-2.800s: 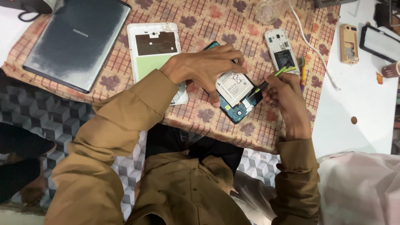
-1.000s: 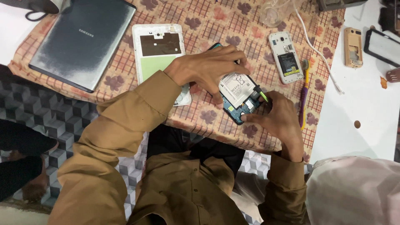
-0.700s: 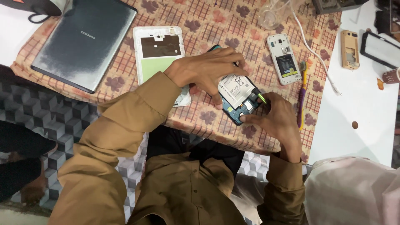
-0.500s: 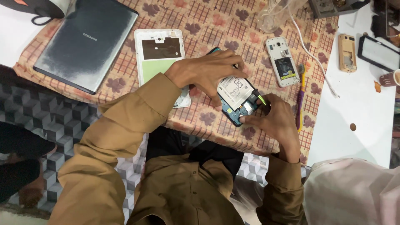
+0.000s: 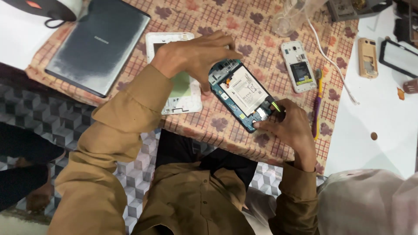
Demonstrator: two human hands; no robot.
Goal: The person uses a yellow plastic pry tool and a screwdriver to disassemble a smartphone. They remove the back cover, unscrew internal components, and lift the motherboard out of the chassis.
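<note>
An opened phone (image 5: 241, 93) with a blue inner frame and a white battery lies slanted on the patterned cloth (image 5: 244, 26). My left hand (image 5: 196, 54) grips its upper end, fingers curled over the top corner. My right hand (image 5: 289, 128) rests at the phone's lower end and pinches a thin green-tipped tool (image 5: 275, 105), whose tip touches the parts beside the battery. My thumb presses the phone's bottom edge.
A white tablet frame (image 5: 185, 98) lies under my left forearm, a grey tablet (image 5: 98, 45) at far left. A small white phone with its back off (image 5: 298, 65), a yellow-purple brush (image 5: 317, 104), a white cable (image 5: 335, 65), a gold phone frame (image 5: 368, 56) and a black-edged screen (image 5: 398, 58) lie right.
My right hand brought the green tool from beside the phone onto its lower end. My left hand slid off the battery up to the phone's top end.
</note>
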